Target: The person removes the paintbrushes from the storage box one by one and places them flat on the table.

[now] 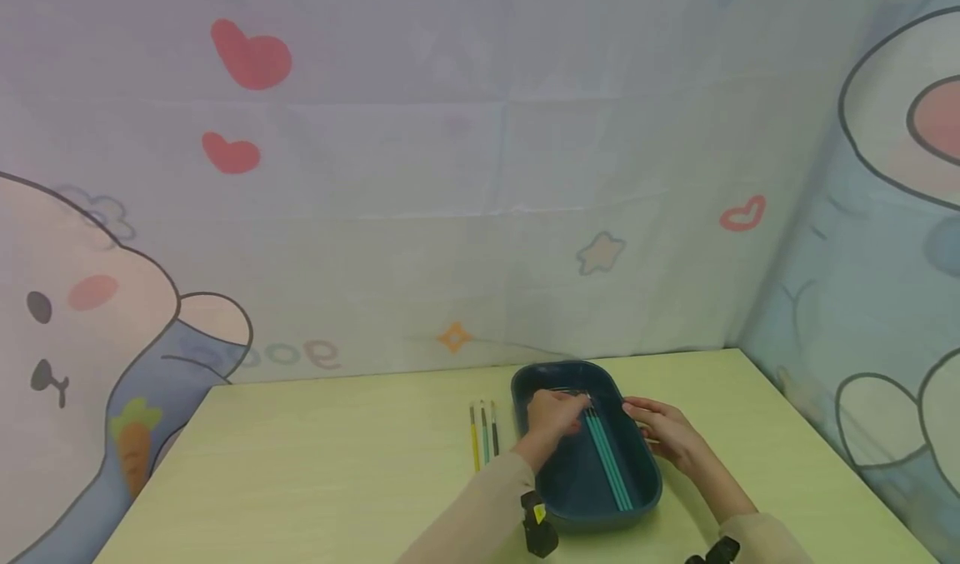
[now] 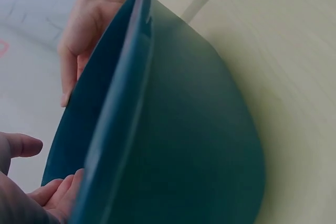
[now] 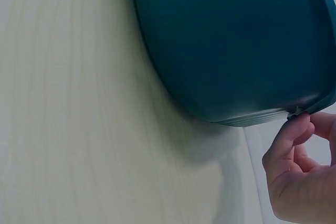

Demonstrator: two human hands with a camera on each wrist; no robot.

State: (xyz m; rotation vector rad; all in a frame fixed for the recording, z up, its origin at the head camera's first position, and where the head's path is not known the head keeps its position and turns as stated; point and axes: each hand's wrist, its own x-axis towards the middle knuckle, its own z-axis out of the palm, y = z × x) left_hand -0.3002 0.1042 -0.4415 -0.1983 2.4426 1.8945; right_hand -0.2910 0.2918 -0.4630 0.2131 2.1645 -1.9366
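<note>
A dark blue-green plastic tray (image 1: 566, 489) with deep walls stands on the table. Several teal-handled sticks that look like paintbrushes (image 1: 609, 460) lie lengthwise along its right side. My left hand (image 1: 553, 414) reaches over the left wall into the tray, near the brushes' far ends. In the left wrist view its thumb (image 2: 25, 145) stays apart from the fingers, and no object shows between them. My right hand (image 1: 667, 432) pinches the tray's right rim; the right wrist view shows thumb and finger meeting at the rim (image 3: 302, 113).
Left of the tray lie thin brushes (image 1: 484, 431), one yellow, one green and one dark, partly behind my left sleeve (image 1: 480, 506). A printed cloth (image 1: 420, 172) hangs behind the pale wood-grain table (image 1: 315, 464), and another stands along the right side.
</note>
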